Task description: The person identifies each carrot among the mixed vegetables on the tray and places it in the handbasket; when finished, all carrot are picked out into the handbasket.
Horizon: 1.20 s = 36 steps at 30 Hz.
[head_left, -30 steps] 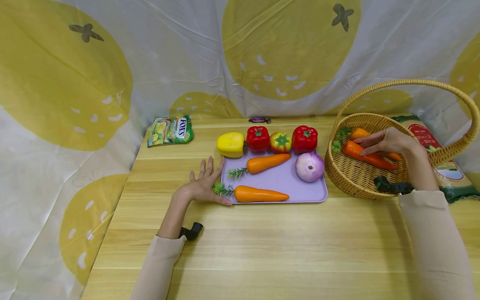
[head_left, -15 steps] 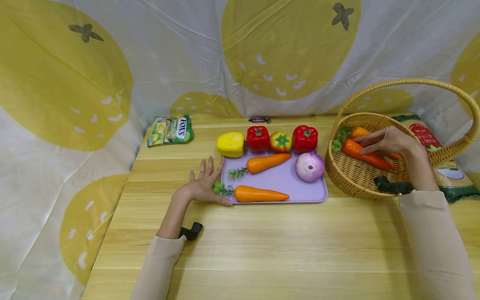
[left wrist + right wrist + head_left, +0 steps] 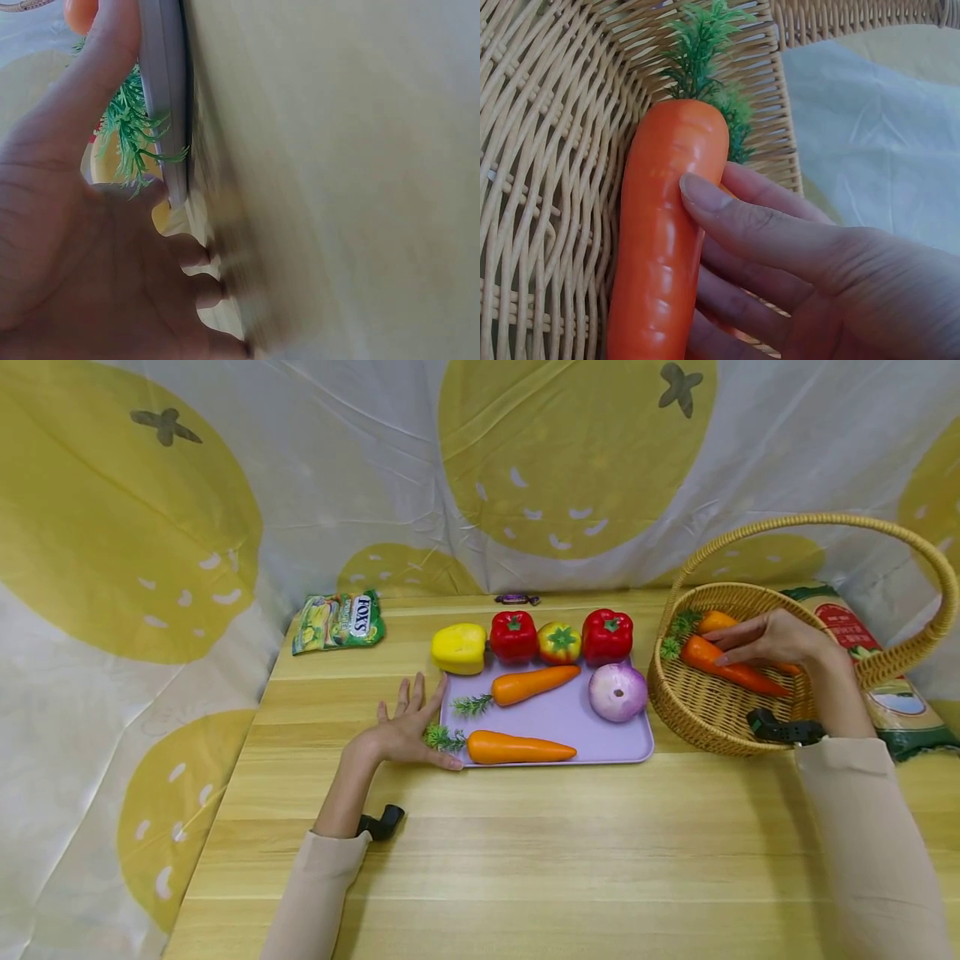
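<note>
In the head view my right hand point(image 3: 776, 639) is inside the wicker basket point(image 3: 686, 722), gripping an orange carrot point(image 3: 660, 232) with a green top. The right wrist view shows the thumb on the carrot's upper side and the other fingers behind it. A second carrot point(image 3: 716, 621) lies behind it in the basket, partly hidden by the hand. My left hand point(image 3: 403, 735) spreads its fingers along the left end of the lilac tray point(image 3: 555, 718), the thumb at the near corner. Two carrots, the upper one point(image 3: 534, 685) and the lower one point(image 3: 521, 748), and a purple onion point(image 3: 618, 693) lie on the tray.
Along the tray's far edge sit a yellow pepper point(image 3: 459, 648), two red peppers, one point(image 3: 513, 639) left and one point(image 3: 607, 639) right, and a red-yellow fruit point(image 3: 559, 645). A candy bag point(image 3: 339, 622), a wrapped sweet point(image 3: 517, 599) and a large bag point(image 3: 900, 693) lie farther out. The basket handle point(image 3: 810, 518) arches high.
The whole head view has shifted slightly. Both hands keep their places, the left at the tray and the right on the carrot in the basket.
</note>
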Motion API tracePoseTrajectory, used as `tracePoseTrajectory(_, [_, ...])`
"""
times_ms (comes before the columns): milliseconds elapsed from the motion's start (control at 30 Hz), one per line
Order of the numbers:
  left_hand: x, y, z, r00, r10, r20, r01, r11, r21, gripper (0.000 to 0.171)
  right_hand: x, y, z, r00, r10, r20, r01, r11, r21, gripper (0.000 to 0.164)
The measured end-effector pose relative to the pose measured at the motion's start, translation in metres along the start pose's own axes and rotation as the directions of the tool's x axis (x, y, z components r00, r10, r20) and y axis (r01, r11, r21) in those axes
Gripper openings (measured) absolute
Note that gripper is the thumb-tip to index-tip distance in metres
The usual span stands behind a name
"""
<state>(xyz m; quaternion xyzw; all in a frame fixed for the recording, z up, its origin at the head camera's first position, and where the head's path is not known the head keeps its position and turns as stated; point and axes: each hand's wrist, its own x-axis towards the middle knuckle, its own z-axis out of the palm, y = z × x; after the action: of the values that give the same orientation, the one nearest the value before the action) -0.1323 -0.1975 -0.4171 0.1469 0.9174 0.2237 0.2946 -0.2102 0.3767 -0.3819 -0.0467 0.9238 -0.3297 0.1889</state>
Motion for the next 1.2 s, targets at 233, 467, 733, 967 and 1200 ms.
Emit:
tracePoseTrajectory(233, [-0.005, 0.007, -0.003, 1.0, -0.008, 0.015, 0.008, 1.0, 0.011, 0.14, -0.003, 0.0, -0.004, 0.999, -0.03, 0.012, 0.031, 0.999, -0.036, 0.048])
tracePoseTrajectory(467, [-0.004, 0.006, -0.003, 1.0, -0.023, 0.015, 0.022, 0.999, 0.037, 0.137, -0.019, -0.011, -0.015, 0.99, -0.11, 0.084, 0.106, 0.993, 0.05, 0.047])
tracePoseTrajectory(733, [-0.004, 0.005, -0.002, 1.0, 0.006, 0.013, -0.006, 1.0, -0.013, 0.141, -0.04, -0.036, -0.018, 0.99, -0.115, 0.086, 0.111, 0.993, 0.046, 0.045])
tracePoseTrajectory(967, [-0.005, 0.008, -0.003, 1.0, -0.016, 0.016, 0.016, 1.0, 0.019, 0.138, -0.061, -0.063, -0.01, 0.97, -0.227, 0.088, 0.22, 0.972, 0.081, 0.037])
tracePoseTrajectory(1200, [-0.005, 0.008, -0.003, 1.0, -0.023, 0.014, 0.022, 0.999, 0.029, 0.138, -0.074, -0.093, 0.008, 0.92, -0.376, 0.109, 0.358, 0.921, 0.155, 0.035])
